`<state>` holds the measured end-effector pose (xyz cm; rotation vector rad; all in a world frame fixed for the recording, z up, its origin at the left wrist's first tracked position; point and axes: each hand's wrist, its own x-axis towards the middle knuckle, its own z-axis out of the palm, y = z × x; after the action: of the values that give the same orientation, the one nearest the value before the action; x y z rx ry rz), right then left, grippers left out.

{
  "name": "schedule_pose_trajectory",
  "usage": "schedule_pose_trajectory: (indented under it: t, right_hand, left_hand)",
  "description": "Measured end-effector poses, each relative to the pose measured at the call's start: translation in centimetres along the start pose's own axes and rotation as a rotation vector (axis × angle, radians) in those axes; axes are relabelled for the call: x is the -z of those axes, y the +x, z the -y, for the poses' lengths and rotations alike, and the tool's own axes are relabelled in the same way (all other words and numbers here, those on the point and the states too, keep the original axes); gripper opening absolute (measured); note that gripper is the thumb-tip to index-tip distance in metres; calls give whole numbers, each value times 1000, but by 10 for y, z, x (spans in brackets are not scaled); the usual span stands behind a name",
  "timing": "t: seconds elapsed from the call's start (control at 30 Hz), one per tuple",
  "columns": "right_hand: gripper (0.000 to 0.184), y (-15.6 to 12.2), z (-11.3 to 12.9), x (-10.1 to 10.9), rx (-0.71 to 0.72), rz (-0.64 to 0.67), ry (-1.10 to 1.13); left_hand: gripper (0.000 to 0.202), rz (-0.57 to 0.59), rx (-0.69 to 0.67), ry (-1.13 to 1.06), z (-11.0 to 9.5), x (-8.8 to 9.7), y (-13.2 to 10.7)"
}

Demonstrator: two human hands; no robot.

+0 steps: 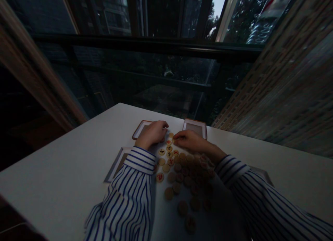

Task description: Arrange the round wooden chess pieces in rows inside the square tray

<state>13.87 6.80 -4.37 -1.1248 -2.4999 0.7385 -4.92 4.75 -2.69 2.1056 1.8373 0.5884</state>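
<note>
Round wooden Chinese chess pieces (171, 161) lie scattered on the white table between my forearms, some showing red or black characters and others plain. My left hand (155, 132) is above the far end of the pieces, thumb and forefinger apart, with nothing visible between them. My right hand (191, 141) reaches in from the right, its fingertips drawn together at a plain Chinese chess piece (173, 141), which they partly cover. Nearer me, the pieces are in dark shadow and hard to read.
Shallow rimmed trays stand around the pieces: a brown-edged one (134, 134) beside my left hand, another (205, 130) behind my right. A third tray (112, 170) sits by my left sleeve. Beyond the white table (85, 147) are a dark railing (145, 44) and curtains.
</note>
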Motion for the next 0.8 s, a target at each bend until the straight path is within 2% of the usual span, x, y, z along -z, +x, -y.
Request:
schedule_pose_trajectory:
  t: [0.1, 0.2, 0.37, 0.57, 0.8]
  right_hand:
    - [30, 2, -1, 5, -108, -30, 308]
    - [23, 2, 4, 12, -147, -86, 492]
    - [27, -2, 6, 18, -226, -123, 606]
    - [31, -2, 1, 15, -215, -150, 798]
    - [30, -4, 4, 18, -243, -148, 832]
  left_hand:
    - [31, 15, -34, -82, -5, 2, -1]
    - [30, 20, -103, -172, -10, 6, -3]
    - [31, 68, -144, -304, -14, 9, -4]
    - [32, 143, -181, -421, -17, 10, -5]
    - [31, 150, -114, -464, -18, 10, -5]
